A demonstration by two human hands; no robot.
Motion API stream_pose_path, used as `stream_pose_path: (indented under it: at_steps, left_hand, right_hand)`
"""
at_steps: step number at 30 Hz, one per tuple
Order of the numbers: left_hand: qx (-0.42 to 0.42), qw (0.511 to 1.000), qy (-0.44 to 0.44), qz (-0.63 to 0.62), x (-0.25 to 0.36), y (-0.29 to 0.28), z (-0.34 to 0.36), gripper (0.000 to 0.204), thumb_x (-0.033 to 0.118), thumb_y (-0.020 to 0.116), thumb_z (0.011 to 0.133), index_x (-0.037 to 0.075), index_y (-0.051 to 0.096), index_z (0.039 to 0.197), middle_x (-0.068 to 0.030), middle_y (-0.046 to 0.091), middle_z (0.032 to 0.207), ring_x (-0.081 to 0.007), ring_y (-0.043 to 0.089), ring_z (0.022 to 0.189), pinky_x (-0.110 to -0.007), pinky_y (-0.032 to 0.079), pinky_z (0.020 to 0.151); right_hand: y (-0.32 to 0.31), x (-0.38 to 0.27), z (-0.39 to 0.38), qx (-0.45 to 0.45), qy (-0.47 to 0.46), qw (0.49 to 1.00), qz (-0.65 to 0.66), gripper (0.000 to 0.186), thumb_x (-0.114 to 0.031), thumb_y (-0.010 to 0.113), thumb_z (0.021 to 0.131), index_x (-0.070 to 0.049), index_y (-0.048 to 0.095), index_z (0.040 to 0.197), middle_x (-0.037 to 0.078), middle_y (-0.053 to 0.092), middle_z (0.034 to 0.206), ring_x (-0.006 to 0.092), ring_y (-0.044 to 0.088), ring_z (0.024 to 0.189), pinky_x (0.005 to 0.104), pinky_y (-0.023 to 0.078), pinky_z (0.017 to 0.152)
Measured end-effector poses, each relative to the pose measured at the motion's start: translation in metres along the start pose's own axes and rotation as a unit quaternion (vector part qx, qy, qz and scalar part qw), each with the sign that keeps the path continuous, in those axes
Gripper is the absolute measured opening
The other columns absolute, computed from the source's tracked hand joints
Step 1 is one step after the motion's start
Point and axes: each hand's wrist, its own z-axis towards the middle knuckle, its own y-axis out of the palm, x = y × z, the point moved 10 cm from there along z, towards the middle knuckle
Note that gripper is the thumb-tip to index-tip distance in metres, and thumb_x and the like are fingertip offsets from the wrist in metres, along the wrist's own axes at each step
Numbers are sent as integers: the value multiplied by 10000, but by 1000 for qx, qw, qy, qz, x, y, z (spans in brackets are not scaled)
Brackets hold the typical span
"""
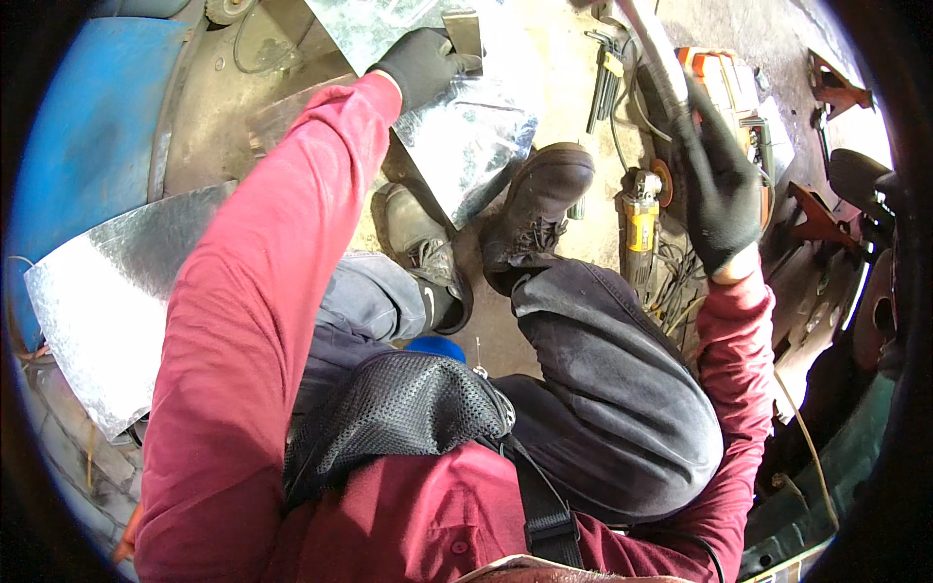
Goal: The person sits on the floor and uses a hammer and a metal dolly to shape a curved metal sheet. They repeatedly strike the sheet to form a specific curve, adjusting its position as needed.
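My left hand [423, 73], in a black glove, is closed on a small flat metal block [464, 32] and holds it against a shiny piece of sheet metal [466, 131]. The sheet lies on the floor beyond my boots, bright with glare. In my right hand [719, 185], also gloved in black, is the handle of a hammer [656, 49], raised off to the right. Its head is mostly cut off by the upper edge of the view. The hammer and the block are apart.
A yellow angle grinder [641, 228] lies right of my boot [539, 199], its cord below it. Beyond are a hex key set [604, 83] and an orange case [719, 78]. At left, another metal sheet [117, 291] leans by a blue panel [87, 117]. Reddish metal stands [826, 214] are at right.
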Motion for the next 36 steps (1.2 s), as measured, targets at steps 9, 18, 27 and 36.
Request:
stream_pose_path:
  at_steps: [9, 18, 27, 36]
  left_hand:
    - [1, 998, -9, -59, 20, 4, -7, 379, 356, 678, 1010, 11, 755, 1147, -177, 772, 1099, -302, 728, 1006, -397, 540, 914]
    - [1, 998, -35, -53, 7, 3, -1, 463, 413, 724, 963, -23, 745, 1118, -222, 756, 1104, -341, 717, 1037, -421, 535, 941]
    - [-4, 1000, 14, 0, 38, 8, -2, 335, 346, 676, 988, 91, 750, 1193, -200, 755, 1085, -370, 719, 1023, -435, 552, 916]
    - [22, 997, -35, -67, 3, 7, -5, 505, 449, 743, 967, -15, 727, 1166, -211, 749, 1117, -334, 714, 976, -422, 546, 890]
  right_hand:
    - [25, -48, -7, 9, -216, 955, -201, 422, -67, 646, 1025, 17, 589, 1435, 209, 751, 1079, 238, 750, 819, 349, 586, 700]
    - [8, -72, 3, -6, -160, 979, -124, 471, -80, 598, 1075, 14, 512, 1528, 166, 686, 1370, 153, 631, 1244, 306, 496, 1065]
    - [47, -19, -6, -116, -105, 963, -221, 502, -187, 603, 1074, -39, 498, 1542, 221, 730, 1211, 243, 723, 883, 362, 578, 799]
    - [17, -51, 2, -31, -149, 976, -156, 525, -47, 599, 1062, 29, 457, 1561, 165, 627, 1475, 210, 572, 1373, 339, 456, 1128]
